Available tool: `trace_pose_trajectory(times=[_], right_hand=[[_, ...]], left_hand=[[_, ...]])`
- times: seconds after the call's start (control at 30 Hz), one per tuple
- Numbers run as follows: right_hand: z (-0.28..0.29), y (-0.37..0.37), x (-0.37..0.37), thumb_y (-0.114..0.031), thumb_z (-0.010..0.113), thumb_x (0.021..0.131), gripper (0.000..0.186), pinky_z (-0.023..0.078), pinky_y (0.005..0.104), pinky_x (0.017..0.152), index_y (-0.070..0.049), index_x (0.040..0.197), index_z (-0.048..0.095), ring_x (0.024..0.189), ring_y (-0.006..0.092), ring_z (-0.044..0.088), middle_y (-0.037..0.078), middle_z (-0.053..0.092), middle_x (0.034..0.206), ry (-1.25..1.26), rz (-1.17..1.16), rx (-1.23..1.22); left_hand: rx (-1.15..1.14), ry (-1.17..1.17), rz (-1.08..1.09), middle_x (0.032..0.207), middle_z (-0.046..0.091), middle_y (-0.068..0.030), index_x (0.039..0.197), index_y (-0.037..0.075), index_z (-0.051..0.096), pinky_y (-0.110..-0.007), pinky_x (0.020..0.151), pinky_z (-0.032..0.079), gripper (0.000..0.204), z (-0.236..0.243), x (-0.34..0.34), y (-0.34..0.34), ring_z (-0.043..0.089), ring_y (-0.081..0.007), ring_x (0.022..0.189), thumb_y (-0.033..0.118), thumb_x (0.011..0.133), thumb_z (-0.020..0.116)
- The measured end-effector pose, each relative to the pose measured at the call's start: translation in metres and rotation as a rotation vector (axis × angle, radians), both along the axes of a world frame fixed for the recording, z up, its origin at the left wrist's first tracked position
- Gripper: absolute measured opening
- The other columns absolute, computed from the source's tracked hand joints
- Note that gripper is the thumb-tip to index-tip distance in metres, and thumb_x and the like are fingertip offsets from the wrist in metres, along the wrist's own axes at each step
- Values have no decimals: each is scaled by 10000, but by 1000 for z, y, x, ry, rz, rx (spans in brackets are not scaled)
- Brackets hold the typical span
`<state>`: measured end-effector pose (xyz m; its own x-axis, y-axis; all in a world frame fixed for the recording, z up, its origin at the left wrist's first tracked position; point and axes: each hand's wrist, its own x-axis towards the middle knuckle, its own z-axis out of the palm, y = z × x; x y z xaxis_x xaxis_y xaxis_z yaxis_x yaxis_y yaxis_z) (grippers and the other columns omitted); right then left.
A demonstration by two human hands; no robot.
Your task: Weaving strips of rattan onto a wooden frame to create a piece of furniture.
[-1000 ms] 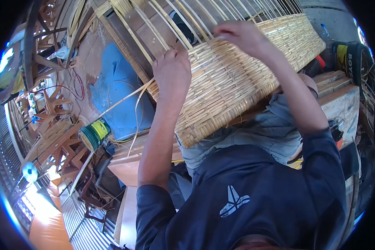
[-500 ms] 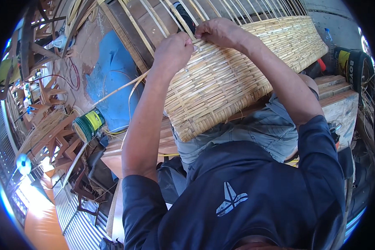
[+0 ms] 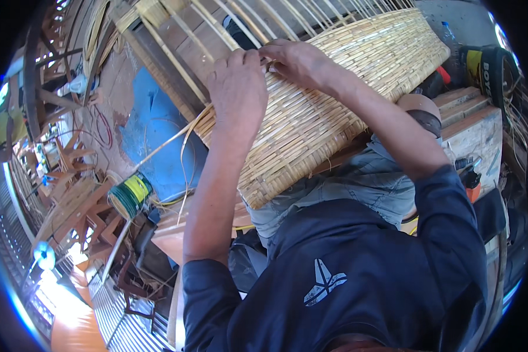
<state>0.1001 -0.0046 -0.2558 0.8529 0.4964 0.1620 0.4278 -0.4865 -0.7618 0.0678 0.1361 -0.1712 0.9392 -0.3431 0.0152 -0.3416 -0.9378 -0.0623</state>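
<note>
A pale woven cane panel [image 3: 328,105] lies slanted across my lap, with a thick wrapped border along its near edge. Bare upright stakes [image 3: 276,20] stick out of its far edge. Right at that far edge, my left hand [image 3: 239,85] is closed with its fingers curled down over the weave. My right hand [image 3: 296,63] is pinched beside it, the fingertips nearly touching. Whatever lies between the fingers is hidden. A loose cane strand [image 3: 170,139] runs out from the panel's left side, past my left forearm.
A green can with a yellow label [image 3: 130,195] stands at the left, near a blue sheet [image 3: 158,135] on the floor. Wooden boards [image 3: 472,126] lie under the panel at the right. A black bucket [image 3: 490,70] stands at the far right, and wooden frames crowd the left.
Both hands have shifted slightly left along the panel's far edge. My left hand has turned, showing more of its back. The panel and its surroundings sit a little differently in the view.
</note>
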Motion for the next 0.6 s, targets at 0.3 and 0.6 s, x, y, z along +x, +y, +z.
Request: trace_pose_trajectory(times=[0.3, 0.6], right_hand=[[-31, -93, -2, -210, 578, 904, 262, 456, 224, 504, 2, 1055, 606, 568, 92, 564, 21, 588, 702, 820, -716, 592], [-51, -80, 21, -155, 566, 916, 123, 457, 209, 516, -42, 961, 583, 595, 61, 560, 26, 610, 815, 736, -679, 700]], left_hand=[[-279, 245, 82, 1028, 613, -168, 1042, 30, 633, -420, 866, 446, 280, -43, 36, -44, 547, -344, 1001, 35, 825, 455], [-41, 206, -3, 1038, 611, -116, 1060, 48, 616, -435, 861, 419, 267, -43, 31, -64, 546, -297, 1002, 173, 846, 514]])
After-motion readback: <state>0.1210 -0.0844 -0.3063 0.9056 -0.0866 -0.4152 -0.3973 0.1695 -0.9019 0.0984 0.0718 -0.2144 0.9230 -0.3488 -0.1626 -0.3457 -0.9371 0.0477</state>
